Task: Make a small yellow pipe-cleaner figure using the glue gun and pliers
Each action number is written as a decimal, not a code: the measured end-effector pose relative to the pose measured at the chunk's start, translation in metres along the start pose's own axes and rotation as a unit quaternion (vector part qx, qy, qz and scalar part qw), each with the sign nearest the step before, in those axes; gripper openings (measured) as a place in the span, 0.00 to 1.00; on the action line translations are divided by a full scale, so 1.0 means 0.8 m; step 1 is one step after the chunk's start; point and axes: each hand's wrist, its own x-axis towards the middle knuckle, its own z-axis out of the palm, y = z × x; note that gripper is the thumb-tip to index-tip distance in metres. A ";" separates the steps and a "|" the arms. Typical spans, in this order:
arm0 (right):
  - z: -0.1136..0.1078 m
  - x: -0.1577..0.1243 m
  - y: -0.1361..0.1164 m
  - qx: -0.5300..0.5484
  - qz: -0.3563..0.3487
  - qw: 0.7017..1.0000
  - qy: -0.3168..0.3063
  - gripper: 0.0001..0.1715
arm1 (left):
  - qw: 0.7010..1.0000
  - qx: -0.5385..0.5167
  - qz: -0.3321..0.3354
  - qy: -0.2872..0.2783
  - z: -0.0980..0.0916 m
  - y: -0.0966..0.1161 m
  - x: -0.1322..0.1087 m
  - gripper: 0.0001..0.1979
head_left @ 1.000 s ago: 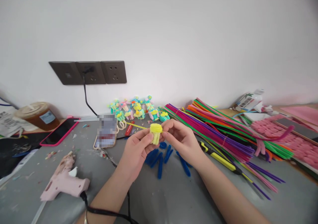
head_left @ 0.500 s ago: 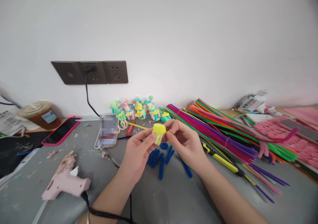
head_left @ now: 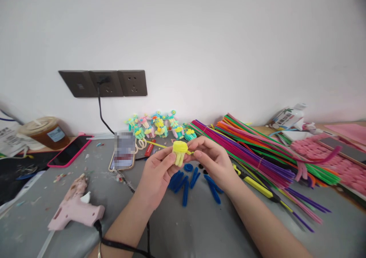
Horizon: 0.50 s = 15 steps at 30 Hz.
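Observation:
My left hand (head_left: 156, 173) pinches a small yellow pipe-cleaner figure (head_left: 179, 152) by its lower strands, holding it above the grey table (head_left: 185, 227). My right hand (head_left: 213, 160) is closed beside it, fingertips on the figure's right side where a thin yellow strand sticks out. Under both hands lie several blue pipe-cleaner pieces (head_left: 187, 181).
A pink glue gun (head_left: 74, 208) lies at left with its black cord. A pink-cased phone (head_left: 70, 151), a drink cup (head_left: 45, 132) and a wall socket (head_left: 104, 83) are behind. Finished colourful figures (head_left: 160, 126) stand by the wall. Bundles of pipe cleaners (head_left: 257, 147) and a yellow-handled tool (head_left: 254, 183) lie at right.
My right hand's fingers have shifted slightly on the yellow figure, and the figure has turned a little between my hands. The view drifted slightly.

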 end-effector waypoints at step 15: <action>-0.022 0.005 0.006 0.059 0.076 0.993 -0.066 0.16 | 0.990 0.046 -0.095 -0.091 -0.006 0.000 -0.003 0.14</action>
